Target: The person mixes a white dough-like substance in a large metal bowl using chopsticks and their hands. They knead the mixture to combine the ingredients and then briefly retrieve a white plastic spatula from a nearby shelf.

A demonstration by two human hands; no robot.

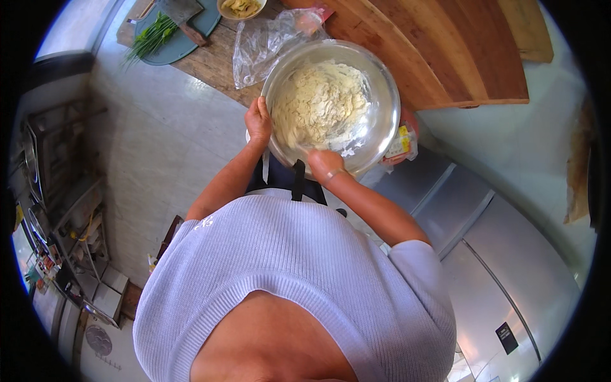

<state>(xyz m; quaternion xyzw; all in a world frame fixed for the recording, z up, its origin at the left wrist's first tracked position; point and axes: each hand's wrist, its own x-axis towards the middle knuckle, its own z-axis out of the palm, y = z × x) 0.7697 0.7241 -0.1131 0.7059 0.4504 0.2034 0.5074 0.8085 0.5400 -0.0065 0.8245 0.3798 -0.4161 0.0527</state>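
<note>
A large metal mixing bowl [386,95] holds a shaggy, pale flour dough [324,95] with loose flour around it. My left hand [258,121] grips the bowl's left rim, its fingers wrapped over the edge. At the near side of the bowl, my right hand [326,164] is closed over the inside wall, just short of the dough. A blurred, pale bit shows at its fingertips, but what it holds, if anything, I cannot make out.
Beyond the bowl, a wooden table [216,67] carries a crumpled clear plastic bag [258,51], a small bowl of yellowish food [242,7], and a cleaver [184,16] with green onions [156,35] on a round board [168,56]. Metal cabinets [484,254] stand at right, a rack [70,191] at left.
</note>
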